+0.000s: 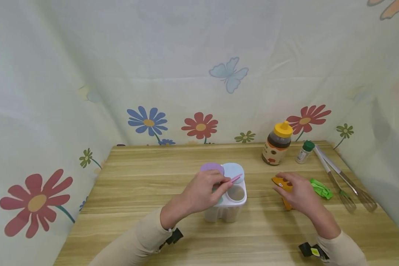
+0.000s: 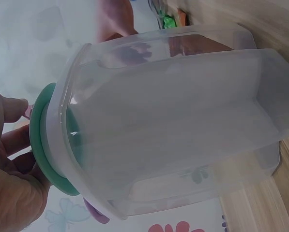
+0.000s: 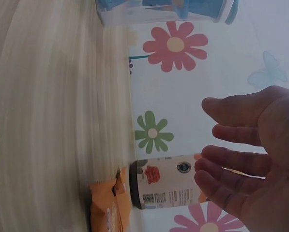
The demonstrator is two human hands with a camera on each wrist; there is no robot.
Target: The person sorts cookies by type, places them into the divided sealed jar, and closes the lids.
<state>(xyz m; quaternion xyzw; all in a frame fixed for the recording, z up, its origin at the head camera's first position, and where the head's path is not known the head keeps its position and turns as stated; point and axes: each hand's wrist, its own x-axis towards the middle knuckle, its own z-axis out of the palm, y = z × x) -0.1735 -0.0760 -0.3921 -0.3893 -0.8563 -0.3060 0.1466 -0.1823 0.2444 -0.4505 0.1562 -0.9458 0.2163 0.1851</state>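
Fingers of your left hand point(image 1: 204, 192) pinch the pink lid point(image 1: 235, 179) open atop the container point(image 1: 227, 207), while your relaxed right hand point(image 1: 297, 194) hovers over the orange packet point(image 1: 280, 183).

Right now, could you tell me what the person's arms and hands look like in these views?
Both arms wear cream long sleeves ending at the wrists. The left hand and right hand are bare, with no gloves. A small black device sits at each wrist; the right one carries a yellow mark.

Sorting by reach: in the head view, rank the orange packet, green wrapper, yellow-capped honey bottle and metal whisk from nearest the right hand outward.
1. Orange packet, under the right hand.
2. Green wrapper, just right of it.
3. Metal whisk, far right.
4. Yellow-capped honey bottle, behind; too close to call against the whisk.
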